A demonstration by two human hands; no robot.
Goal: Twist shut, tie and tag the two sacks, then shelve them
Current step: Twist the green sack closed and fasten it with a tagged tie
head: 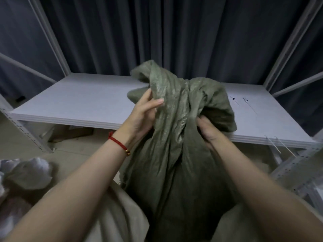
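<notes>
A green woven sack [173, 154] stands upright in front of me, its top gathered into loose folds. My left hand [143, 112], with a red cord bracelet at the wrist, grips the gathered cloth on the left side of the neck. On the right side my right hand [208, 131] clutches a bunch of the sack's mouth. A second, pale sack [28, 173] lies at the lower left. White cable ties [279, 145] hang over the front right edge of the shelf board [78, 100], and small tags [239, 100] lie further back on it.
The grey shelf board sits in a metal rack with slanted uprights [52, 41] at both sides and a dark curtain behind. Pale cloth [118, 215] lies by the green sack at the bottom. A perforated rack rail [297, 165] runs at the right.
</notes>
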